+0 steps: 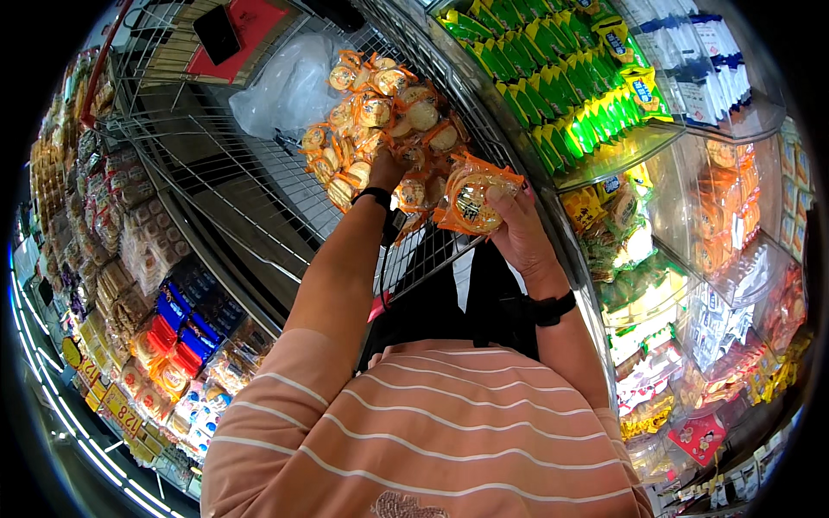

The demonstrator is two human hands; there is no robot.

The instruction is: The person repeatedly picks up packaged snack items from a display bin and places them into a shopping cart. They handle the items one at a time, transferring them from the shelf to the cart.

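Note:
Round crackers in clear and orange wrappers form a pile of packets [372, 107] inside a wire shopping cart [214, 149]. My left hand [388, 169] reaches down onto the near part of this pile; its fingers are hidden among the wrappers, so its grip cannot be made out. Between the thumb and fingers of my right hand [523, 230] is one cracker packet [476, 197], held up at the cart's near right side. A translucent plastic bag [285, 87] lies beside the pile, to its left.
A phone [217, 34] rests on a red sheet [254, 26] at the cart's far end. To the right stand clear bins with green snack packets [560, 74] and more orange-wrapped crackers [715, 213]. Shelves of packaged biscuits [155, 233] run along the left.

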